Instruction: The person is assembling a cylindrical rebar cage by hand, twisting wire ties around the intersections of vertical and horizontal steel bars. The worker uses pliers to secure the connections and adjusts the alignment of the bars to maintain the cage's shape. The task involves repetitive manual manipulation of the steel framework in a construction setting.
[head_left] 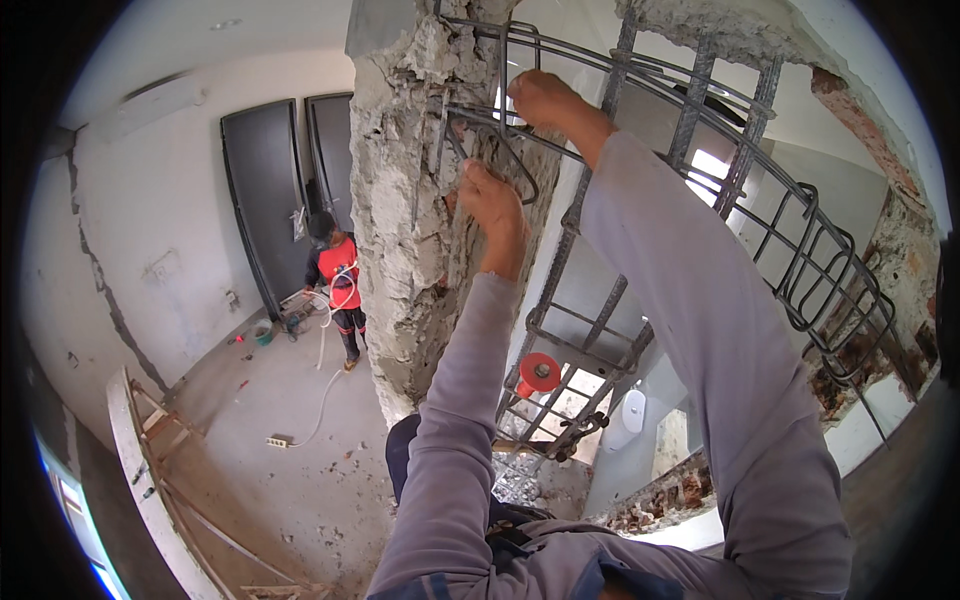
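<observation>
- Head view: a broken concrete column (395, 230) rises near the middle, its face rough and crumbled; every place below is told from it.
- The bent steel loop (503, 70) hangs at the column's upper right side, where thin bars come out of the concrete.
- The right hand (548, 102) is just right of the column's upper part, its fingers curled in beside the loop; whether they are clamped on it, I cannot tell.
- The left hand (492, 207) is lower, in front of the column's right edge, fingers bent up toward the thin bars; its grip is hidden too. The two hands are apart, near each other.
- Thick ribbed bars (690, 110) stand to the right of the column, crossed by long thin bars that curve away from it.
- A cage of steel bars (820, 270) lies well right of the column.
- A red round cap (540, 372) sits right of the column's lower part, among the bars.
- Left of the column, a co-worker in a red and dark top (340, 285) holds a pale cord, near a dark door (265, 185).
- A socket block (279, 441) lies on the floor, left of the column's foot.
</observation>
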